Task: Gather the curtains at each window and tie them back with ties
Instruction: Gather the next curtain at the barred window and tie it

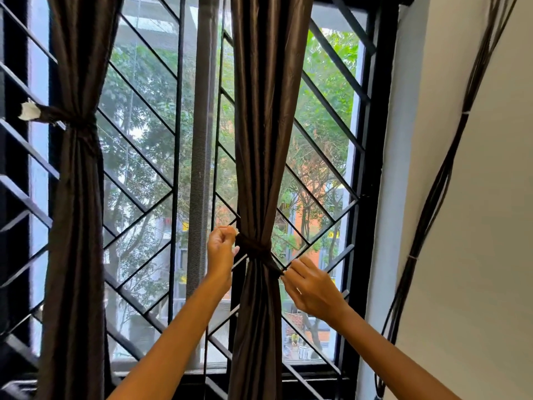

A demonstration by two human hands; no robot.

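While my left hand (220, 249) curls into a fist around the pale-tipped end of the tie (255, 251) at the curtain's left edge, my right hand (310, 287) pinches the other end low on the right — thumb and forefinger closed on it, the other fingers loosely spread. That tie cinches the right curtain (265, 125) into a narrow waist before the window grille (323, 174). Well to the left, the other curtain (78, 197) hangs already bound by its own tie (54, 115).

Left curtain (76, 197) hangs tied, right curtain (265, 140) beside it, grille (150, 157) behind both; left hand (221, 249) and right hand (311, 287) flank its tie (255, 249).
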